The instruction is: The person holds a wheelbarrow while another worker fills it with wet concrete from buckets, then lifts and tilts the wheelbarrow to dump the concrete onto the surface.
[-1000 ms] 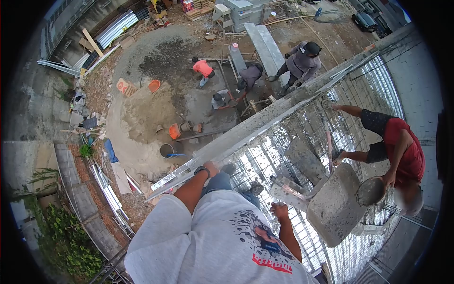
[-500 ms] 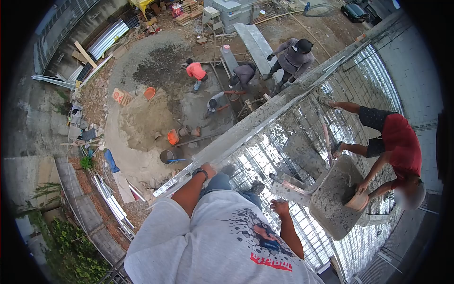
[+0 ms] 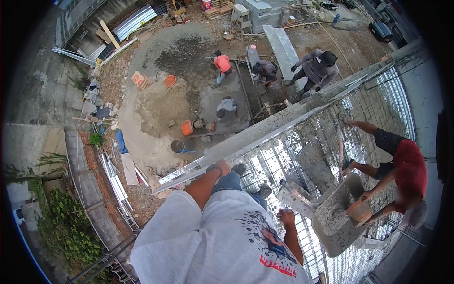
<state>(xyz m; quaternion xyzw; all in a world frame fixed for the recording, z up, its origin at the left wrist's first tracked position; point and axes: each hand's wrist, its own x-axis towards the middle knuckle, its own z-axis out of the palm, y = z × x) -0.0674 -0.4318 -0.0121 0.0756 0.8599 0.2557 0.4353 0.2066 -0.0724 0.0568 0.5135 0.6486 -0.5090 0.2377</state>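
My left hand [image 3: 223,166], with a dark band at the wrist, is curled beside my jeans knee [image 3: 231,180], close to the concrete edge beam [image 3: 257,146]. Nothing shows in it. My right hand [image 3: 286,217] hangs in front of my body with its fingers loosely curled and no object visible in them. To its right stands a wheelbarrow [image 3: 333,232], its tray coated in grey concrete. A person in a red shirt [image 3: 409,168] bends over it, both hands on a brown bucket [image 3: 359,211] inside the tray.
Steel mesh [image 3: 302,130] over shiny sheeting lies underfoot, partly covered by wet concrete. Beyond the beam the ground drops to a lower level with several workers, a sand pile [image 3: 158,111], an orange tub [image 3: 170,81], a dark bucket [image 3: 178,146] and long grey panels [image 3: 282,51].
The view has shifted, so the scene sits lower and further right. The person in red has tilted the brown bucket differently in the wheelbarrow. A worker below has bent lower.
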